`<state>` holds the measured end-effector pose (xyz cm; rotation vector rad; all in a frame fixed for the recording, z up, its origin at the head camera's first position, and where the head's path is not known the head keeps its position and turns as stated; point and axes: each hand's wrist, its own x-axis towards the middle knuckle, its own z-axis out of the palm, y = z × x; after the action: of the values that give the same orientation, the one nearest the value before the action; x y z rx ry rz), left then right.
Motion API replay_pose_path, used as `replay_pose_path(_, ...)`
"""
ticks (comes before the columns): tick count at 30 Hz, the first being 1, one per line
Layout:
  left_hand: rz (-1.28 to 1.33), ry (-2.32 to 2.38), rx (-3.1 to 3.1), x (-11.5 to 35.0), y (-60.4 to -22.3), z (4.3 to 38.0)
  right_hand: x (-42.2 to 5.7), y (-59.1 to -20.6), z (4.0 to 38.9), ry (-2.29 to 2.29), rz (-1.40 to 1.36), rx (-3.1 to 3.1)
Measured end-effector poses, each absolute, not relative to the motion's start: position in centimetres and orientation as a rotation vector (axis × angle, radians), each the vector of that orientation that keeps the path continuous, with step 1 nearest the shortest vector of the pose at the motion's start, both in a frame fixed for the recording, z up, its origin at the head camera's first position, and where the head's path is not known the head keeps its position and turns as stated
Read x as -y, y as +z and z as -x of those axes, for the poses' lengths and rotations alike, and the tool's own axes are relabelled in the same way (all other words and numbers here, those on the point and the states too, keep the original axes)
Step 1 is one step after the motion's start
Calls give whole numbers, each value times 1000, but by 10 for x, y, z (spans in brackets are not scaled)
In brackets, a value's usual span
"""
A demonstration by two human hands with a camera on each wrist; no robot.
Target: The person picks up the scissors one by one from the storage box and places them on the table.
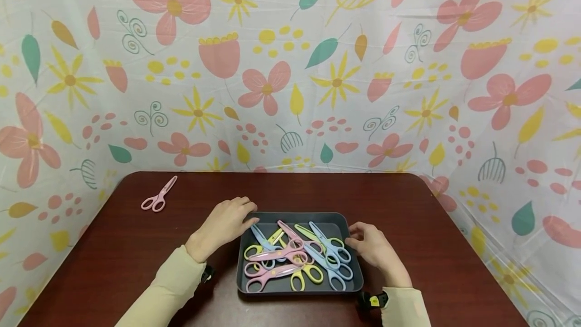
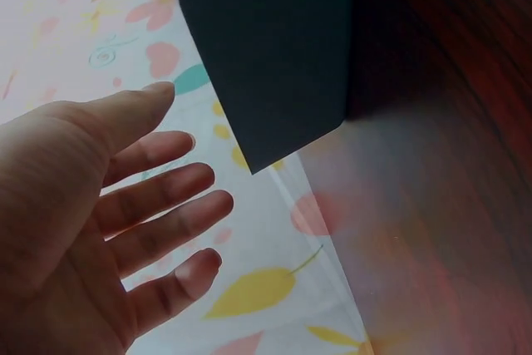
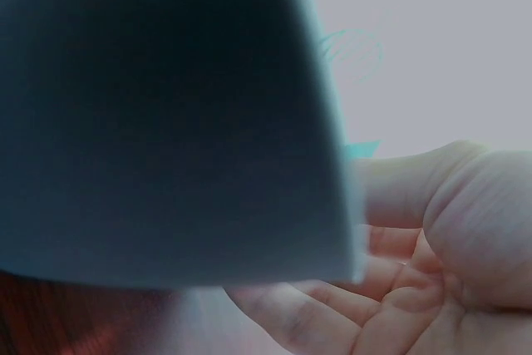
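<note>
A dark grey rectangular tray (image 1: 299,293) rests on the table and holds several pairs of kids' scissors in pink, blue and yellow-green. Pink scissors (image 1: 268,276) lie across the front left, blue scissors (image 1: 329,246) on the right. My left hand (image 1: 227,226) is at the tray's back left corner; the left wrist view shows its fingers loosely bent and apart from the tray wall (image 2: 274,56). Beside the right wall, my right hand (image 1: 374,249) has its thumb at the rim. In the right wrist view the tray wall (image 3: 166,139) hides the thumb tip, and the fingers look relaxed.
One more pair of pink scissors (image 1: 159,197) lies by itself at the table's back left. The dark red-brown table (image 1: 113,266) ends at the back against a hanging floral curtain (image 1: 290,90), which also runs along both sides.
</note>
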<state>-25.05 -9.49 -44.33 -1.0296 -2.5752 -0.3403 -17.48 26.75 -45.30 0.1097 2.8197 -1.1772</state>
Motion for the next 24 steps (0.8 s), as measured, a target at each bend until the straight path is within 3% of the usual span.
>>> replay_pose_path(24, 1546, 187, 2392, 56, -431, 259, -268, -453, 175, -1173, -127, -2810)
